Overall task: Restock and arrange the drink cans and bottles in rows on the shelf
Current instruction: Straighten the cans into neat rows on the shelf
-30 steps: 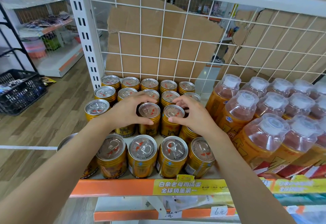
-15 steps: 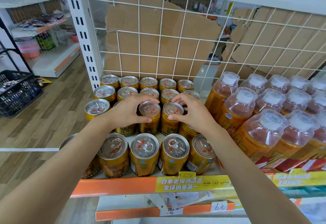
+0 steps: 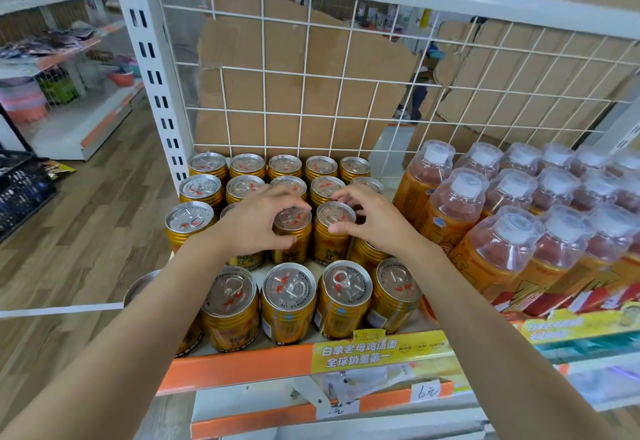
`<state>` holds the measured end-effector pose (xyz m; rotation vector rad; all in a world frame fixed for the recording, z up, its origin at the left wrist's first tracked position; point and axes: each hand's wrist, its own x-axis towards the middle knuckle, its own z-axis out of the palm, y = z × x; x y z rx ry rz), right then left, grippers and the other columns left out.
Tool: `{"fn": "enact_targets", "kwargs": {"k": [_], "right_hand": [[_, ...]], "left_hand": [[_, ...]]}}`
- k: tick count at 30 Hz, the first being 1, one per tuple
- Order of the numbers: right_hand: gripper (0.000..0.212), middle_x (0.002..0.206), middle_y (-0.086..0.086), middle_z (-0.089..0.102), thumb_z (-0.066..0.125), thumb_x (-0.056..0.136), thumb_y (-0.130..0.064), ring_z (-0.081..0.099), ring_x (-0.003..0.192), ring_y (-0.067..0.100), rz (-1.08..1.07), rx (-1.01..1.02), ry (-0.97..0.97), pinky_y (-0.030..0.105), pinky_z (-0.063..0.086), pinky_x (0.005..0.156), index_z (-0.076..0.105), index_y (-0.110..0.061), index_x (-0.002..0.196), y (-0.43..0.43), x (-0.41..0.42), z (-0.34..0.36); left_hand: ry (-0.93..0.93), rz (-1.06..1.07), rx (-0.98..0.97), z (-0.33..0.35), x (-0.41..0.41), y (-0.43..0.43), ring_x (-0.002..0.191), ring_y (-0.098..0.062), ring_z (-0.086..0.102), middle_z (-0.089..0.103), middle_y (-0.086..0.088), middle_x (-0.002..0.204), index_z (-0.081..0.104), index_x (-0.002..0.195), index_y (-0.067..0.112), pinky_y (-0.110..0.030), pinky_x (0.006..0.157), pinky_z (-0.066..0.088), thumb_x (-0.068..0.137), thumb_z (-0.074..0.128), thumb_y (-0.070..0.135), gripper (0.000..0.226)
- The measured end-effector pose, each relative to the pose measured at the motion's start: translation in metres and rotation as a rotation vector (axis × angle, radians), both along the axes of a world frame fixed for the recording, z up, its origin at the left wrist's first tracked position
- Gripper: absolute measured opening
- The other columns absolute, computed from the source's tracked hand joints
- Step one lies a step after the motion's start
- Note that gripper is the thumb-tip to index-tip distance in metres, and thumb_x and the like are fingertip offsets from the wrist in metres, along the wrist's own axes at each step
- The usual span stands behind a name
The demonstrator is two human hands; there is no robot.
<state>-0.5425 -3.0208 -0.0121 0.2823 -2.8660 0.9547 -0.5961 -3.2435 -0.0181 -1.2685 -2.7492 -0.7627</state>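
Observation:
Gold drink cans with silver tops stand in rows on the left part of the shelf [image 3: 242, 367]. My left hand [image 3: 254, 223] grips the top of a gold can [image 3: 292, 232] in the third row from the back, thumb in front and fingers curled over the far rim. My right hand [image 3: 375, 223] holds the neighbouring gold can [image 3: 332, 235] the same way. The front row of cans [image 3: 289, 301] stands apart from that row, nearer the shelf edge. Orange drink bottles [image 3: 453, 211] with clear cap covers fill the shelf's right side.
A white wire grid [image 3: 311, 93] backed by cardboard closes the shelf's rear. A white slotted upright [image 3: 152, 69] stands at the left. On the wooden floor to the left are a black basket [image 3: 17, 194] and another shelving unit [image 3: 69, 93].
Both hands stay on the same two neighbouring cans in the third row. The cans and hands have barely shifted; only the view has moved a little.

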Motion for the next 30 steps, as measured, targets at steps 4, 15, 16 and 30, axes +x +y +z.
{"fn": "enact_targets", "kwargs": {"k": [4, 15, 16, 30], "right_hand": [[0.039, 0.117, -0.006, 0.059, 0.064, 0.083, -0.041, 0.053, 0.107, 0.007, -0.165, -0.034, 0.109, 0.030, 0.046, 0.094, 0.055, -0.026, 0.117, 0.005, 0.015, 0.015], [0.053, 0.125, -0.002, 0.055, 0.070, 0.080, -0.034, 0.052, 0.113, 0.017, -0.301, 0.239, 0.006, 0.032, 0.042, 0.091, 0.047, -0.024, 0.127, 0.011, 0.058, 0.009], [0.053, 0.126, -0.001, 0.055, 0.070, 0.081, -0.031, 0.051, 0.115, 0.019, -0.301, 0.258, -0.009, 0.033, 0.042, 0.092, 0.045, -0.025, 0.128, 0.012, 0.057, 0.009], [0.061, 0.135, 0.001, 0.050, 0.067, 0.081, -0.004, 0.046, 0.123, 0.016, -0.194, 0.193, -0.124, 0.026, 0.034, 0.100, 0.045, -0.029, 0.132, 0.021, 0.031, 0.020]], "left_hand": [[0.009, -0.014, -0.031, 0.010, 0.000, 0.002, 0.124, -0.017, 0.037, 0.048, 0.003, 0.129, 0.055, 0.126, 0.025, -0.042, 0.106, 0.027, 0.080, 0.067, 0.044, 0.051], [0.082, -0.068, -0.245, 0.008, -0.001, 0.066, 0.140, -0.020, 0.019, 0.027, 0.000, 0.151, 0.032, 0.143, 0.023, -0.043, 0.112, 0.016, 0.095, 0.040, 0.046, 0.055], [0.075, -0.068, -0.262, 0.005, -0.003, 0.067, 0.142, -0.018, 0.013, 0.022, 0.001, 0.154, 0.028, 0.145, 0.024, -0.043, 0.113, 0.011, 0.096, 0.035, 0.047, 0.055], [0.126, -0.074, -0.267, -0.013, -0.006, 0.065, 0.143, -0.013, 0.004, 0.012, 0.006, 0.157, 0.017, 0.148, 0.028, -0.039, 0.113, -0.002, 0.098, 0.021, 0.048, 0.054]]}}
